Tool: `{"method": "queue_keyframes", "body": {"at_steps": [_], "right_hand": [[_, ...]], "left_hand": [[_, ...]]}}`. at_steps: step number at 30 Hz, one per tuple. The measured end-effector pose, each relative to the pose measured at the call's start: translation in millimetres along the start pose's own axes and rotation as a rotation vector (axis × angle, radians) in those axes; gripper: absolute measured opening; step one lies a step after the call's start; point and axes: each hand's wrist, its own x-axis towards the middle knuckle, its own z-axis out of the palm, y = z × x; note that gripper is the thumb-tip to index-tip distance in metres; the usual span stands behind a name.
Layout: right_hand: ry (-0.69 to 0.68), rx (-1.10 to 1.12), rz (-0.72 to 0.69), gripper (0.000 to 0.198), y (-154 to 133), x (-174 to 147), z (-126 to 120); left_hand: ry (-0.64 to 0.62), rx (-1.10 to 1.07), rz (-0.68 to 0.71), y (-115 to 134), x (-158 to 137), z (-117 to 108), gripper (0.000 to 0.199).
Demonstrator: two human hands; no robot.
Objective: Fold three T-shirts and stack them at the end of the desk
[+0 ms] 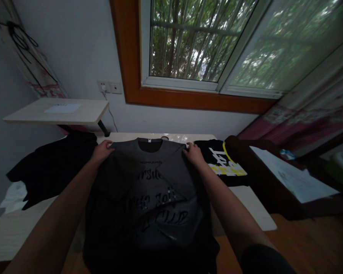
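A dark grey T-shirt (148,182) with black glossy lettering is spread in front of me, its collar pointing away. My left hand (102,151) pinches the shirt at its left shoulder, and my right hand (193,153) grips the opposite shoulder. The upper part lies over the table, while the lower part hangs past the front edge toward me. Close to my right hand lies a folded black T-shirt (230,158) with white and yellow print. Beyond my left forearm, a black garment (60,163) is laid on the table.
The pale table (254,207) stands against the wall under a window (200,42). A raised shelf (31,110) with a paper on it juts over the left side. At right, a dark brown surface (274,190) bears a white sheet (294,175). A plugged-in cable (111,114) runs down the wall.
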Motion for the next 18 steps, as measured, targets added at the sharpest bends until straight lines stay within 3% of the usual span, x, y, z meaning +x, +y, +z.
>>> {"method": "queue_keyframes", "body": {"at_steps": [5,12,18], "right_hand": [[-0.066,0.075,-0.008,0.046,2,22,3],[0.092,0.009,0.007,0.034,4,52,-11],[0.134,0.029,0.051,0.034,-2,72,-12]], "left_hand": [[0.051,0.012,0.008,9,12,8,0.047],[0.139,0.017,0.034,26,37,12,0.045],[0.209,0.002,0.033,44,62,16,0.04]]}}
